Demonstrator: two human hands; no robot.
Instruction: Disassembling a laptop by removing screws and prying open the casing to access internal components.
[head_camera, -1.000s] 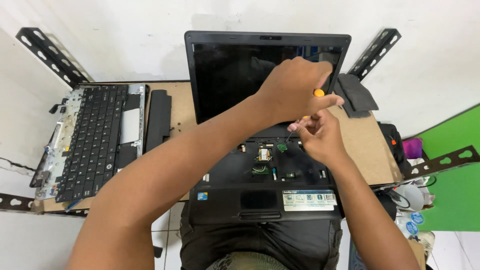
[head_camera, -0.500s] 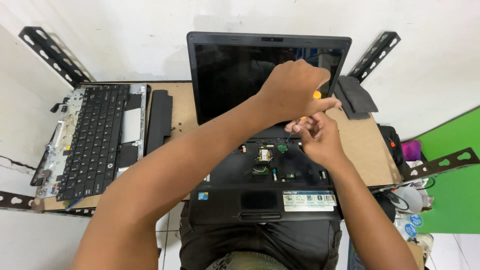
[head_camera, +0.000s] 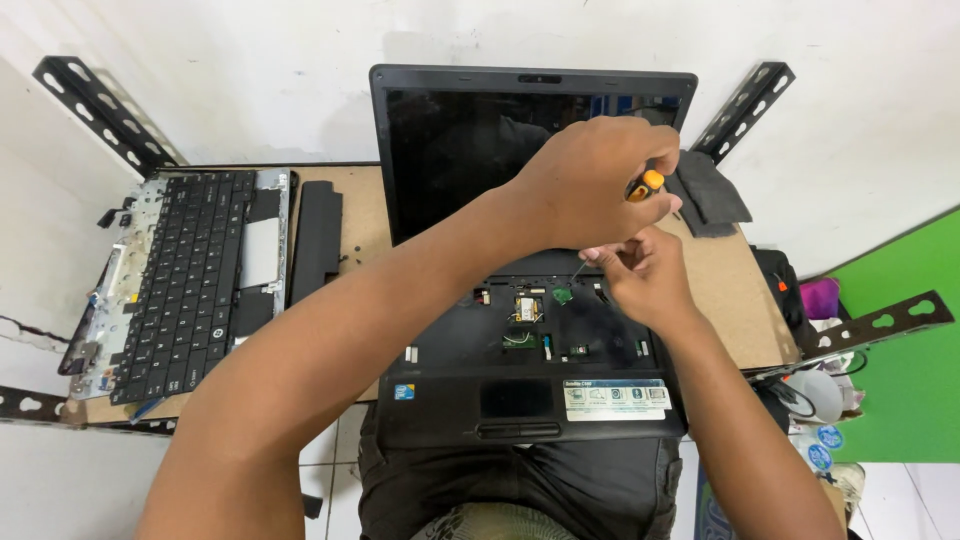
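A screwdriver (head_camera: 645, 186) with a yellow and black handle is clenched in the left hand (head_camera: 590, 180), its tip set down at the rear of the open laptop (head_camera: 520, 400), whose keyboard bay is laid bare. The shaft is pinched by the fingers of the right hand (head_camera: 640, 275), and the screen is partly blocked by both hands. A removed keyboard (head_camera: 180, 275) and a black strip (head_camera: 316, 238) are seen on the board (head_camera: 730, 290) to the left, a dark cloth (head_camera: 708, 195) to the right.
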